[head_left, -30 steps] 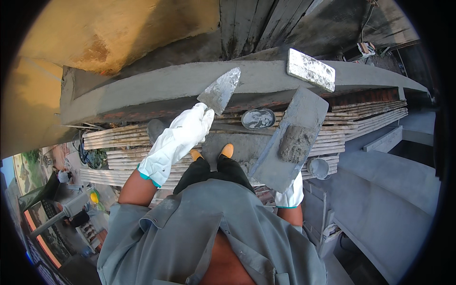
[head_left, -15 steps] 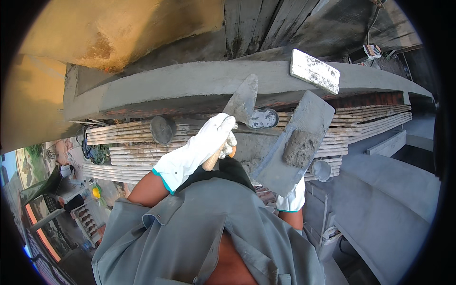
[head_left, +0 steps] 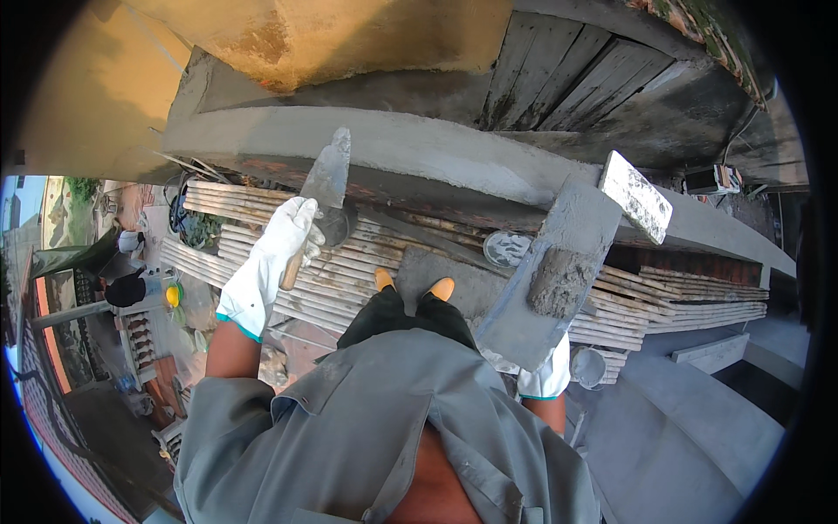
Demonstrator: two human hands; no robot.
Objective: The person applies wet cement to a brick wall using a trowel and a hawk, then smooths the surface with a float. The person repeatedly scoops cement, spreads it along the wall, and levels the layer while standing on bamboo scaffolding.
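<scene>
My left hand (head_left: pixel 269 251), in a white glove with a green cuff, is closed round the wooden handle of a pointed trowel (head_left: pixel 328 175). The trowel's grey-smeared blade points up and away, over the near edge of a cement-coated ledge (head_left: pixel 410 148). My gloved right hand (head_left: pixel 550 374) supports a long grey mortar board (head_left: pixel 583 214) from below; its fingers are mostly hidden beneath it. A lump of wet mortar (head_left: pixel 559 281) sits mid-board. Beyond the board's far end, a white, cement-spotted rectangular slab (head_left: pixel 635 196) rests on the ledge.
Bamboo poles (head_left: pixel 229 253) form a platform below, where my yellow boots (head_left: pixel 441 288) stand. A dark bucket (head_left: pixel 339 229) is behind the trowel; a pale container (head_left: pixel 506 249) and another bucket (head_left: pixel 588 368) flank the board. A yellow wall (head_left: pixel 349 44) rises beyond the ledge.
My left hand has moved left with the trowel, away from the mortar board. The view has shifted, and my boots now show. My right hand still supports the loaded board.
</scene>
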